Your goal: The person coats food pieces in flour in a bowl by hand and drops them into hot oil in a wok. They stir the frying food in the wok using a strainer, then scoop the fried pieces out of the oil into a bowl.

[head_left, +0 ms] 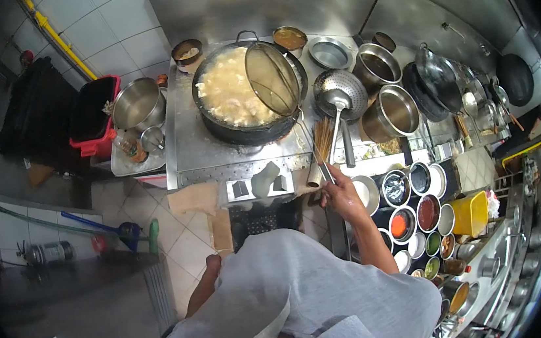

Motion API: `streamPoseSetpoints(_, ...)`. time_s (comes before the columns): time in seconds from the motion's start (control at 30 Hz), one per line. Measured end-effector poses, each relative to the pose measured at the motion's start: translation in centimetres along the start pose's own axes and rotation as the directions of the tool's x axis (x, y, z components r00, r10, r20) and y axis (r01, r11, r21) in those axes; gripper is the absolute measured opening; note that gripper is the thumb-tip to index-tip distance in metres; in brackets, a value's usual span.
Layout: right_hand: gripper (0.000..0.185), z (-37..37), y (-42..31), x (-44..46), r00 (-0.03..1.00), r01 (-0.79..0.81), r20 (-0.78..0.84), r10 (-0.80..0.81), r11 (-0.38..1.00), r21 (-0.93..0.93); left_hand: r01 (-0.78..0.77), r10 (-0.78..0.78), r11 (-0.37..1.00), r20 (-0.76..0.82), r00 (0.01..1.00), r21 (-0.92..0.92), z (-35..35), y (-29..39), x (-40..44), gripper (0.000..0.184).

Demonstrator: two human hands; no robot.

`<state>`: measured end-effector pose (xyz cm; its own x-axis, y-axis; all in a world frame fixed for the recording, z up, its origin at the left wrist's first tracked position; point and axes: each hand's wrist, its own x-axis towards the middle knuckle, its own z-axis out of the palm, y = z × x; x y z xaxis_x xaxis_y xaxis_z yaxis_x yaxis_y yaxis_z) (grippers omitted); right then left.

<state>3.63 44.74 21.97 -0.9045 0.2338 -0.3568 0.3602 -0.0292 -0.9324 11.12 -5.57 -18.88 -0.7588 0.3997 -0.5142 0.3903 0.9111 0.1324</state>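
My right hand [343,197] is closed around the handle of a round wire-mesh skimmer [271,80]. The skimmer's mesh head is tilted over the right side of a large black wok [250,133]. Pale, foamy, bubbling food [226,91] fills the wok, with lumps showing at the surface. Near the skimmer handle stands a bamboo brush [323,138], and a perforated ladle [340,92] rests to its right. Down by my side, at the edge of the grey shirt, is my left hand [213,262]; its fingers are hidden.
Steel pots [390,111] and a stack of woks [439,78] stand right of the stove. Several seasoning containers [428,212] and a yellow tub [470,215] sit lower right. On the left are a steel pot [138,105] and a red bin [98,146].
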Motion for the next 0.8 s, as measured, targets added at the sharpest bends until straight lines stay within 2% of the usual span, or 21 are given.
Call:
streamPoseSetpoints(0.03,0.05,-0.5,1.1,0.5,0.998,0.065,-0.007,-0.067,0.992,-0.108,-0.028,0.025,0.999,-0.096,0.995,-0.032,0.6,-0.1,-0.2,0.016)
streamPoseSetpoints(0.13,0.051,-0.5,1.6,1.1,0.986,0.165,0.012,-0.166,0.963,-0.215,0.007,-0.008,1.0,-0.051,0.999,-0.024,1.0,0.4,-0.6,0.016)
streamPoseSetpoints(0.23,0.051,1.4,1.0,3.3,0.993,0.114,0.038,-0.108,0.94,-0.321,0.031,-0.031,0.999,0.021,0.999,-0.01,1.0,0.8,-0.7,0.017)
streamPoseSetpoints(0.27,0.051,2.2,0.8,4.3,0.998,-0.004,0.055,0.008,0.997,-0.072,0.037,-0.037,0.999,0.034,0.999,-0.005,1.0,0.8,-0.7,0.018)
streamPoseSetpoints(0.3,0.051,2.6,0.4,5.3,0.988,-0.131,0.102,0.114,0.975,0.179,0.043,-0.043,0.999,0.046,0.998,-0.003,0.7,1.0,-0.6,0.018)
streamPoseSetpoints(0.37,0.05,2.7,-1.3,5.4,0.987,-0.156,0.078,0.144,0.971,0.181,0.062,-0.062,0.998,0.065,0.996,0.011,0.1,0.8,-0.4,0.019)
streamPoseSetpoints(0.43,0.05,2.3,-1.8,5.5,0.994,-0.08,0.087,0.064,0.977,0.2,0.076,-0.078,0.997,0.083,0.993,0.025,-0.9,1.1,-0.2,0.021)
streamPoseSetpoints(0.57,0.048,1.6,-0.8,5.3,1.0,-0.021,-0.017,0.02,0.998,-0.058,0.081,-0.085,0.996,0.127,0.988,0.032,-1.5,1.5,-0.4,0.026)
streamPoseSetpoints(0.63,0.047,0.5,-0.5,5.3,0.999,-0.038,0.014,0.04,0.994,-0.102,0.1,-0.095,0.995,0.144,0.985,-0.023,-1.1,1.4,-0.4,0.025)
streamPoseSetpoints(0.73,0.047,-0.6,0.1,6.0,0.986,0.159,-0.011,-0.169,0.946,-0.284,0.07,-0.069,0.997,0.042,0.997,-0.023,-0.4,1.6,-1.2,0.023)
streamPoseSetpoints(0.8,0.046,-0.5,-0.9,5.4,0.986,0.155,-0.011,-0.169,0.925,-0.347,0.065,-0.064,0.997,0.024,0.998,-0.035,0.1,1.8,-1.9,0.023)
